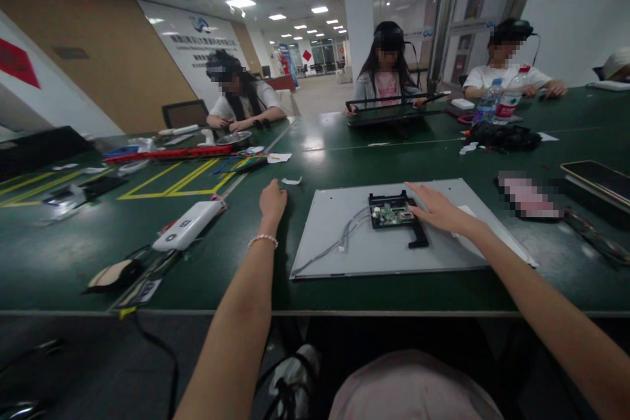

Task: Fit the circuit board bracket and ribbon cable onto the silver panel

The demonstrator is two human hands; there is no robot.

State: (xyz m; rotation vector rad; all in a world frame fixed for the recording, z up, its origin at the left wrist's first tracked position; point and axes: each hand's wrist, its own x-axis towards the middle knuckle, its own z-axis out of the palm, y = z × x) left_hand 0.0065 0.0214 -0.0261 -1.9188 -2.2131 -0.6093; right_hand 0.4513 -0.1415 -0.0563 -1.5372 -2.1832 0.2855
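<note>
A flat grey metal panel, like the back of a screen, lies on the green table in front of me. On it sits a black plastic bracket with a small green circuit board. Grey cables run from the board to the panel's near left corner. My right hand is open over the panel, fingers stretched out, with the fingertips at the bracket's right side. Left of the panel, my left hand rests on the table with its fingers curled in. Whatever it may hold is hidden.
A white power bank-like device and a computer mouse lie to the left. A paper scrap is beyond my left hand. Phones and bottles stand or lie at the right. Several people sit across the table, one holding a black frame.
</note>
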